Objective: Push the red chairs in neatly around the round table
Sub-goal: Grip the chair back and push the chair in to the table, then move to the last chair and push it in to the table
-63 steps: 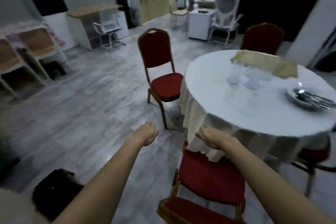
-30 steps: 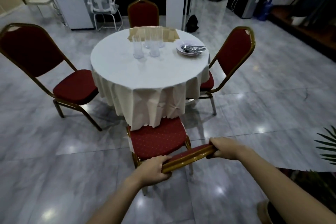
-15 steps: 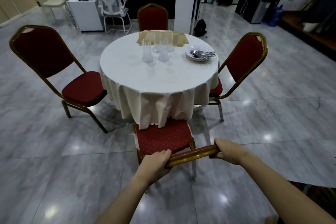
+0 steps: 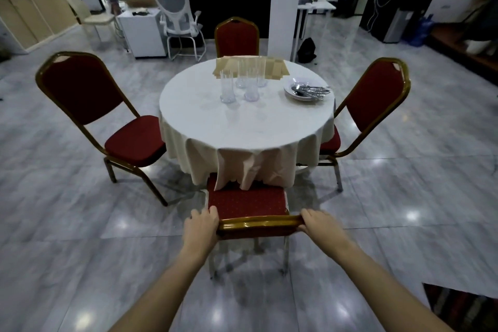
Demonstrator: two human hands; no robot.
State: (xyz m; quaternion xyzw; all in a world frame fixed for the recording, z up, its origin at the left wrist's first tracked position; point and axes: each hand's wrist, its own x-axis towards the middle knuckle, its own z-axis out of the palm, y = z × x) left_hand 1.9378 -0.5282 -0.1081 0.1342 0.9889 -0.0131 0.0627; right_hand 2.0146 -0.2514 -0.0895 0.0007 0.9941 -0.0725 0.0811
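A round table with a cream cloth stands mid-room. Right in front of me is the near red chair, its seat front tucked under the hanging cloth. My left hand grips the left end of its gold top rail, and my right hand grips the right end. The left red chair stands angled away from the table, seat mostly outside the cloth. The right red chair has its seat partly under the cloth. The far red chair sits close behind the table.
Glasses, a plate with cutlery and tan napkins sit on the table. A white office chair and white cabinet stand behind. A white pillar rises at back. A rug corner lies at lower right.
The near chair has slid forward under the tablecloth and squared up to the table. Both hands went from hovering free to gripping its top rail.
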